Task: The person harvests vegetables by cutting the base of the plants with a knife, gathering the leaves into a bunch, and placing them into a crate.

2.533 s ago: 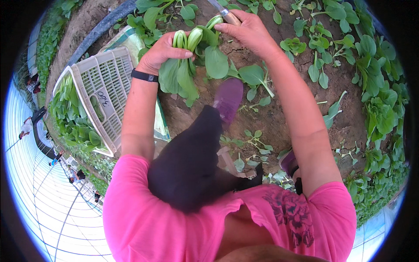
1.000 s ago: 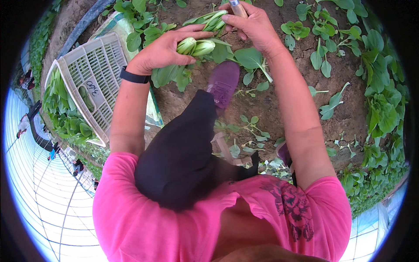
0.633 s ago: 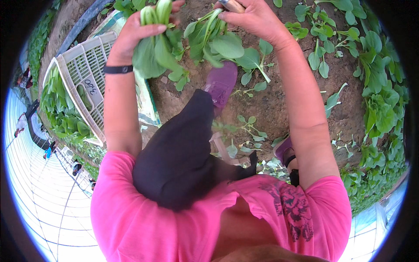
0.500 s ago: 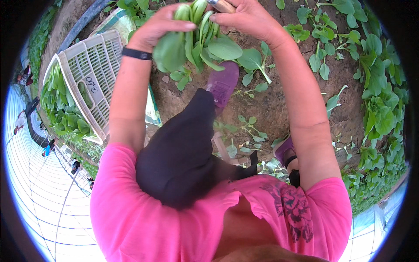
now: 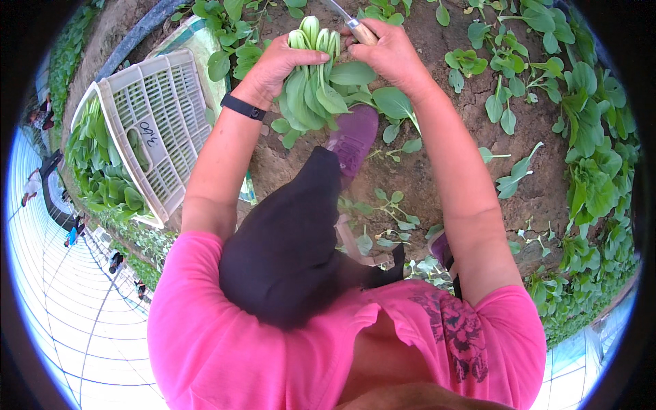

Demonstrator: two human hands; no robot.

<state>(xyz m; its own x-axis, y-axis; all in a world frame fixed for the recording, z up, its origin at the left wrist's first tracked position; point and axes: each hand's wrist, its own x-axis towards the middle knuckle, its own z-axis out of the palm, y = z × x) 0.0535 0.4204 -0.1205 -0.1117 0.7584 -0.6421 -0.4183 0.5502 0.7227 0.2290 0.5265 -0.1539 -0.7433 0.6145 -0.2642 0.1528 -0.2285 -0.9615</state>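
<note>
A bunch of leafy greens (image 5: 311, 96), with pale stem bases up and broad leaves hanging down, is gripped in my left hand (image 5: 280, 65). My left thumb lies across the stems. A wooden-handled knife (image 5: 362, 32) is in my right hand (image 5: 389, 58), its metal blade pointing up and left past the top edge of the view. Fingers of my right hand are close beside the stems; whether they touch them I cannot tell. Below the bunch is my purple shoe (image 5: 355, 140) on the soil.
At the left a white plastic crate (image 5: 167, 123) filled with greens lies tilted, a whitish-green sack (image 5: 198, 48) beside it. Loose leaves (image 5: 519, 174) and small plants lie on the soil to the right. A dense row of greens (image 5: 594, 178) borders the far right. Several people are far off left.
The bunch and both hands have come slightly lower in view, and the bunch's stem bases now show fully. More of the knife's blade and handle is visible.
</note>
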